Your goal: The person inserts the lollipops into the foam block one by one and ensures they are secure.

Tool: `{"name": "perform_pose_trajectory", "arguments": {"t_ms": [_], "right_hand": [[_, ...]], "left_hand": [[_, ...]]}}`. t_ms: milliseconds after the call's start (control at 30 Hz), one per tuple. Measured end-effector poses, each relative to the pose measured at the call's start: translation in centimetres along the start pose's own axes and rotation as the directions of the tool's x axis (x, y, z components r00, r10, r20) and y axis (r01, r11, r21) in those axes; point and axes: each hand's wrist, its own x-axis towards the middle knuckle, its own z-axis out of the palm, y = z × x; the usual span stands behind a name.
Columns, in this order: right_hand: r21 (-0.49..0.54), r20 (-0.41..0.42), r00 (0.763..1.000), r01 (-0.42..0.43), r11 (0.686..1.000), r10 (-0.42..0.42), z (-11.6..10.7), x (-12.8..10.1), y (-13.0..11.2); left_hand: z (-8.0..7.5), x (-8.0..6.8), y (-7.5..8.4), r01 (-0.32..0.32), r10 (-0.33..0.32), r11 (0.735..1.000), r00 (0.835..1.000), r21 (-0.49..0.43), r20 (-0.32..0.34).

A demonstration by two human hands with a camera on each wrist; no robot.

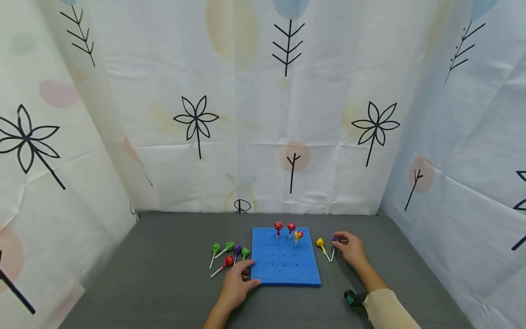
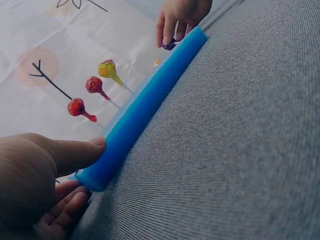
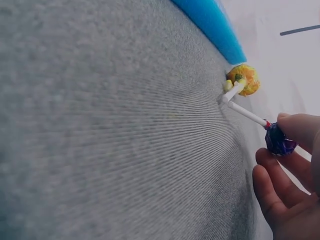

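purple lollipop point(image 3: 278, 140) pinched by right hand point(image 1: 351, 251) on table.

grey table point(image 1: 164, 274) | blue foam board point(image 1: 283, 267) | loose lollipops point(image 1: 228, 256), about seven

foam board point(image 1: 283, 269): matt, porous | table cover point(image 1: 164, 274): grey woven cloth (ribbed) | lollipop wrappers point(image 1: 278, 226): glossy

left hand point(image 2: 30, 185) cropped by left wrist frame edge, right hand point(image 3: 287, 185) cut off at right wrist frame corner, purple lollipop point(image 1: 335, 239) tiny in head view, dark wrist device point(image 1: 353, 299) unclear
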Motion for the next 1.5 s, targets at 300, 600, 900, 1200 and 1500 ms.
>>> {"name": "perform_pose_trajectory", "arguments": {"t_ms": [300,600,900,1200,1500], "right_hand": [[0.015,-0.036,0.998,-0.044,0.999,0.044,-0.3,-0.7,-0.5],[0.081,-0.098,0.995,-0.024,0.996,0.032,-0.7,-0.9,-1.7],[0.145,-0.098,0.995,-0.003,0.989,0.017,-1.3,-1.2,-3.6],[0.188,-0.147,0.989,0.055,0.981,-0.028,-1.2,-1.2,-5.9],[0.263,-0.202,0.97,0.184,0.947,-0.133,-1.1,-1.6,-8.1]], "left_hand": [[0.0,0.0,-0.1,-0.017,0.017,1.0,1.0,0.002,-0.001],[0.1,0.0,0.0,-0.014,0.014,1.0,1.0,0.004,-0.002],[0.2,-0.1,-0.1,-0.027,0.027,1.0,1.0,0.004,-0.013],[0.0,-0.1,0.2,-0.031,0.031,1.0,0.999,0.0,-0.016],[-0.1,-0.2,0.1,-0.051,0.051,0.999,0.999,-0.003,-0.019]]}}
